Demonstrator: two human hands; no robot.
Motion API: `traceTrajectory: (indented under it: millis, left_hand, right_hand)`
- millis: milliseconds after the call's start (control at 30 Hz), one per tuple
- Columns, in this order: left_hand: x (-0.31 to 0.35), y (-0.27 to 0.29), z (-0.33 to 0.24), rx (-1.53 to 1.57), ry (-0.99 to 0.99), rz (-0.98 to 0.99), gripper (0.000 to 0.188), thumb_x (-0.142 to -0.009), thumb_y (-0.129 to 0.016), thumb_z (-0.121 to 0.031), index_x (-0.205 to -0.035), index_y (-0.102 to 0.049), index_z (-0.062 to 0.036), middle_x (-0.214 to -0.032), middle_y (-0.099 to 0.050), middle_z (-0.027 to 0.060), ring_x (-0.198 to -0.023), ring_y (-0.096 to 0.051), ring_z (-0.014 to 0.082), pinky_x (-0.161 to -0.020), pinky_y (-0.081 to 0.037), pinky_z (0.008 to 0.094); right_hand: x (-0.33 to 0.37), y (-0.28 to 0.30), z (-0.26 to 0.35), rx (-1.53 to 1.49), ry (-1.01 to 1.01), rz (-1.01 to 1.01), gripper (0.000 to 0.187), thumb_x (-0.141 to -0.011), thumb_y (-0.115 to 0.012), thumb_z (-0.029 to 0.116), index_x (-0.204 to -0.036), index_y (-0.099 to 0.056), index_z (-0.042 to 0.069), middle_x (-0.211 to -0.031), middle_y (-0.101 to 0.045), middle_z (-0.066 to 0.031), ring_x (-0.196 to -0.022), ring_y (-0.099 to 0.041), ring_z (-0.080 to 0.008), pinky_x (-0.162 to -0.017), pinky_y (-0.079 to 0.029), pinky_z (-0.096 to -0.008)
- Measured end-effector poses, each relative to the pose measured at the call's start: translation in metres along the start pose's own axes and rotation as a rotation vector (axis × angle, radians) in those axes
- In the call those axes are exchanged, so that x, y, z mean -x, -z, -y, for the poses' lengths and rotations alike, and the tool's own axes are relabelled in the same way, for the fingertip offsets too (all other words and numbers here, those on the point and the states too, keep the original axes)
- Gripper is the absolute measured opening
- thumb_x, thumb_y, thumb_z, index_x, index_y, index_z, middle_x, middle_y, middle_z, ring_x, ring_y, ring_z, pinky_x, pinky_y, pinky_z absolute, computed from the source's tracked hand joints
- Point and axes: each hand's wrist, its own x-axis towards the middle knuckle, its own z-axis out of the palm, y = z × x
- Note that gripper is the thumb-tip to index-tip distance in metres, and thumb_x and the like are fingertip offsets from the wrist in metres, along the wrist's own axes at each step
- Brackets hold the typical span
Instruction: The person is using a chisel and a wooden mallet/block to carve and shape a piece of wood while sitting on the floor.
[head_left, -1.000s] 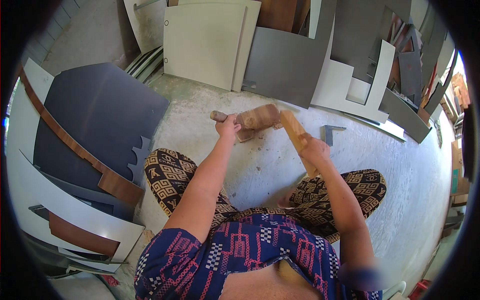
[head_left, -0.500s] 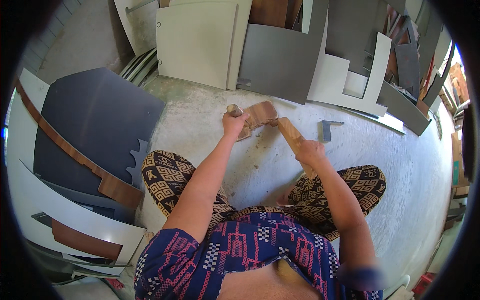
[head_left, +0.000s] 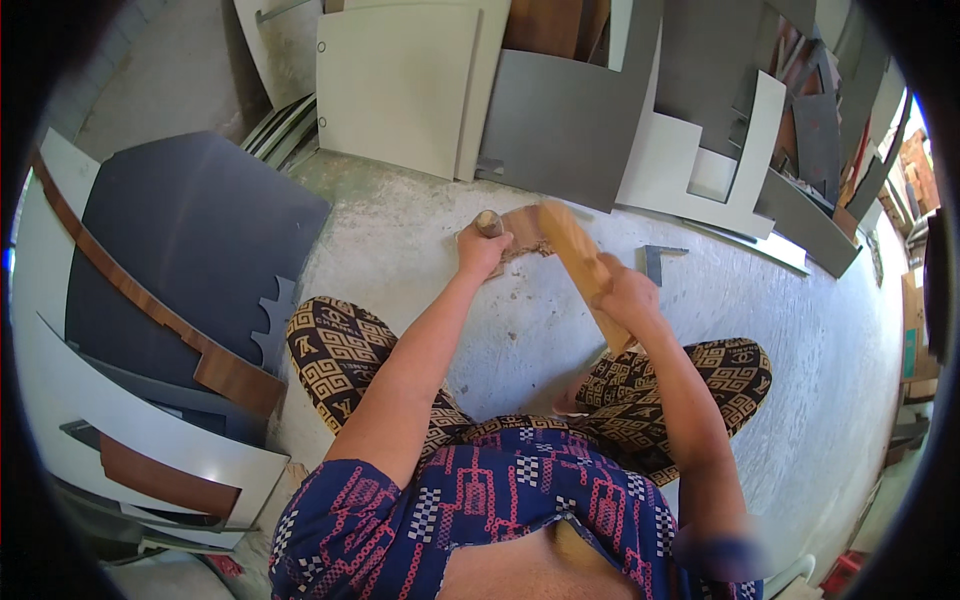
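My left hand [head_left: 482, 252] is closed round the upright wooden handle of a chisel [head_left: 488, 221]; its blade is hidden below my fist. Under it lies a small brown wooden board [head_left: 522, 230] on the floor, its near edge rough and chipped. My right hand [head_left: 630, 293] grips a long, pale wooden block [head_left: 580, 262] like a club. The block's far end is raised over the board's right part and partly covers it, close to the chisel's handle but apart from it.
A grey L-shaped piece [head_left: 655, 264] lies on the concrete floor to the right. Large pale panels [head_left: 395, 95] and grey panels [head_left: 555, 120] lean at the back. Dark sheets [head_left: 190, 230] and a brown strip [head_left: 130, 280] stand at the left. My bent knees flank the work.
The wooden block in my right hand has swung up and left, toward the chisel. My left hand with the chisel has shifted slightly right.
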Motion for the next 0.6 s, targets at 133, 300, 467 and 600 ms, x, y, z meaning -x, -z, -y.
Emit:
traceTrajectory:
  millis: [133,300,467,600]
  left_hand:
    - [0.006,-0.003,-0.029,-0.163,-0.050,0.073,0.032,-0.066,-0.079,-0.014,-0.094,-0.068,-0.0015,-0.088,-0.071,0.0125,-0.078,-0.067,0.0207,-0.074,-0.053,0.0339]
    - [0.009,-0.003,-0.032,-0.053,0.008,0.071,0.032,-0.072,-0.077,-0.014,-0.097,-0.066,0.0025,-0.093,-0.071,0.0123,-0.085,-0.068,0.0196,-0.076,-0.053,0.0325]
    - [0.006,-0.002,-0.028,0.107,-0.088,0.119,0.034,-0.072,-0.077,-0.015,-0.099,-0.066,0.0031,-0.096,-0.071,0.0136,-0.088,-0.068,0.0215,-0.078,-0.053,0.0331]
    - [0.006,-0.007,-0.034,-0.060,-0.019,0.092,0.035,-0.072,-0.077,-0.016,-0.100,-0.067,0.0025,-0.097,-0.071,0.0150,-0.090,-0.069,0.0244,-0.079,-0.053,0.0343]
  right_hand:
    - [0.024,0.022,0.016,-0.520,0.275,-0.348,0.065,-0.075,-0.070,0.026,-0.136,-0.047,0.019,-0.102,-0.066,-0.0160,-0.089,-0.065,-0.0355,-0.077,-0.051,-0.0392]
    - [0.016,0.001,0.024,-0.439,0.495,-0.451,0.068,-0.075,-0.070,0.025,-0.138,-0.045,0.025,-0.097,-0.066,-0.0138,-0.080,-0.064,-0.0335,-0.072,-0.051,-0.0379]
    - [0.023,0.002,0.027,-0.283,0.336,-0.270,0.076,-0.067,-0.076,0.021,-0.137,-0.049,0.026,-0.098,-0.065,-0.0147,-0.080,-0.063,-0.0280,-0.076,-0.051,-0.0356]
    - [0.024,-0.002,0.021,-0.567,0.477,-0.451,0.065,-0.073,-0.070,0.025,-0.135,-0.050,0.029,-0.083,-0.063,-0.0124,-0.070,-0.062,-0.0300,-0.064,-0.050,-0.0389]
